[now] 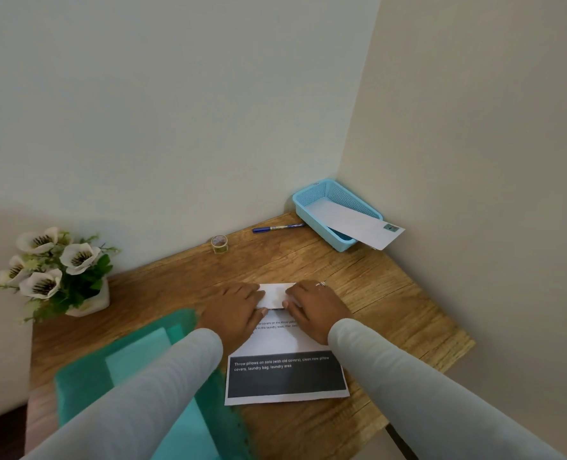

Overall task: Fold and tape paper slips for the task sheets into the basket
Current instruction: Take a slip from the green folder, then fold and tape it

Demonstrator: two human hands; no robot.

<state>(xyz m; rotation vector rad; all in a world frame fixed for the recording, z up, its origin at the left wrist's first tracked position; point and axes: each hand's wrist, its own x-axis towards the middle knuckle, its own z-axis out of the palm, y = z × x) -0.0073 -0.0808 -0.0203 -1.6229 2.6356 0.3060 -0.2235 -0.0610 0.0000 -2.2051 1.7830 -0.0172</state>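
Pressing folded flap point(274, 295) of task sheet point(275, 341) onto worktop point(375, 293); my left hand point(235, 310), right hand point(312, 308) fingers point(247, 292) flat, gripping nothing. Square edges, run crease outward.

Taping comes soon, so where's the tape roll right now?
In the head view the tape roll stands at the desk's far edge by the wall, left of the blue pen.

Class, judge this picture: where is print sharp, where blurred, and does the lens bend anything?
Head view: even light, no glare; white print on the dark band of the task sheet reads clearly, small lines between left hand and right hand blur; sleeves balloon toward the lower corners, wide-angle distortion.
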